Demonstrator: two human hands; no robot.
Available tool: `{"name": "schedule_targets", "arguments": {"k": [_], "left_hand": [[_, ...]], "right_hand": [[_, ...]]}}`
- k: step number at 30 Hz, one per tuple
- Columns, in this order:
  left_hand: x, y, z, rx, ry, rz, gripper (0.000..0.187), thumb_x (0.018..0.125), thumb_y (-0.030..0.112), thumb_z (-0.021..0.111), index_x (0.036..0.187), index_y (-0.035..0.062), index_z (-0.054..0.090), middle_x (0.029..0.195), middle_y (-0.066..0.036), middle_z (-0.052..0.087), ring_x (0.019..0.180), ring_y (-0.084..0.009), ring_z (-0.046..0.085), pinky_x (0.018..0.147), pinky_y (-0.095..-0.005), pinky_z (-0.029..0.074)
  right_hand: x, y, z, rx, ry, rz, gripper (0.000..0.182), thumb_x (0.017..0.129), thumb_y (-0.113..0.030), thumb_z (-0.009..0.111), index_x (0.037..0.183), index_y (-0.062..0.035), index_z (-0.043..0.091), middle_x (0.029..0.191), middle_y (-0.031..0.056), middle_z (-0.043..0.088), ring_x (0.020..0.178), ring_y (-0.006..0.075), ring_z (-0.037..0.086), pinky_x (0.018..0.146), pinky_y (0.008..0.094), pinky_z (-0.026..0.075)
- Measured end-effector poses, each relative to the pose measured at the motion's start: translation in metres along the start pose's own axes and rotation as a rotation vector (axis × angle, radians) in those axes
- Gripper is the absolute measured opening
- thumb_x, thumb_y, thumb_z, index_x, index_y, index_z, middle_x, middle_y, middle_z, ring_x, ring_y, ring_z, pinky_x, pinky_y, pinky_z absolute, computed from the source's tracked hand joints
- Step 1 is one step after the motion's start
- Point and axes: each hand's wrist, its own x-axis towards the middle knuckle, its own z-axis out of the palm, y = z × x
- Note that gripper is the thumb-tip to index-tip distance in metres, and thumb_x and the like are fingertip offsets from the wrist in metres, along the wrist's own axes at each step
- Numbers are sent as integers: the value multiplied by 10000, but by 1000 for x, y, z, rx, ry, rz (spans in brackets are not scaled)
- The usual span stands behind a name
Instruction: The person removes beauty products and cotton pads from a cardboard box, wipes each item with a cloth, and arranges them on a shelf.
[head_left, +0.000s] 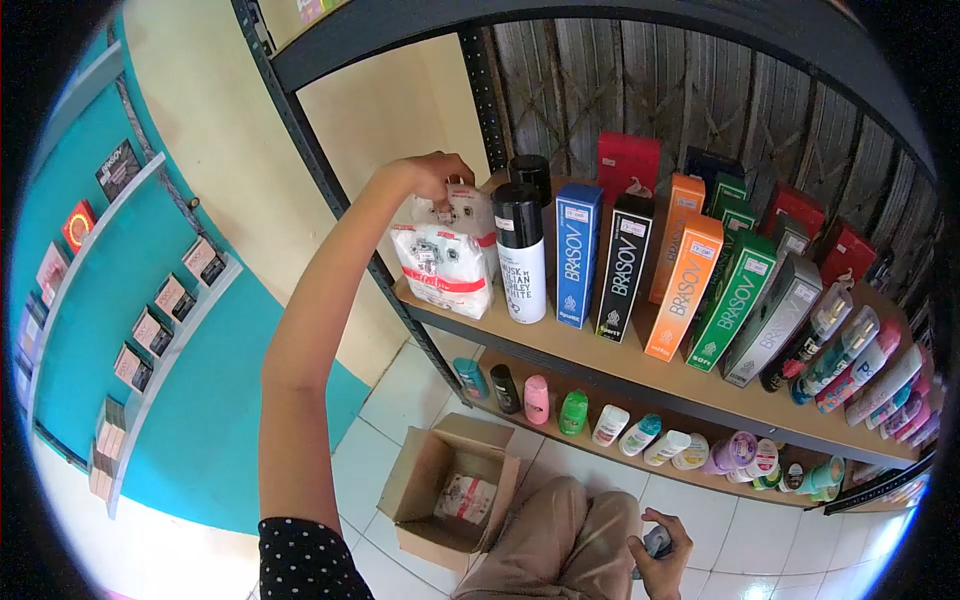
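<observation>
My left hand reaches across to the left end of the shelf, its fingers curled on the top of the rear white plastic pack. A second white pack with a red band and a price sticker stands in front of it. Just right of the packs is a white spray can with a black cap. Low at the front, beside my knee, my right hand is closed around a small grey-blue object that I cannot make out.
Boxed Brasov sprays and perfume bottles line the same shelf. On the lower shelf stand several toiletry bottles. An open cardboard box with a white pack inside sits on the tiled floor. Wall shelves are at left.
</observation>
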Motion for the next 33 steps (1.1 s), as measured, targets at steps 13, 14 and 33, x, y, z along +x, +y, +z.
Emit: {"name": "schedule_targets", "arguments": {"k": [13, 14, 33], "left_hand": [[5, 6, -3, 23, -140, -123, 658, 561, 54, 694, 1159, 112, 426, 1144, -115, 460, 1071, -281, 420, 880, -356, 359], [4, 6, -3, 23, -140, -122, 658, 561, 54, 694, 1159, 112, 426, 1144, -115, 460, 1071, -281, 420, 880, -356, 359], [-178, 165, 251, -571, 1253, -536, 173, 725, 33, 513, 888, -2, 472, 852, -149, 527, 845, -268, 502, 812, -380, 375]], "right_hand": [[-2, -3, -4, -35, 9, -56, 339, 671, -33, 659, 995, -18, 561, 579, -60, 343, 483, 29, 268, 418, 176, 225], [-2, -2, -4, -35, 10, -55, 339, 671, -33, 659, 995, -18, 561, 579, -60, 343, 483, 29, 268, 418, 176, 225], [-2, 10, -10, -74, 33, 297, 355, 605, -30, 600, 957, -4, 560, 908, 70, 571, 661, 93, 467, 598, 221, 389]]}}
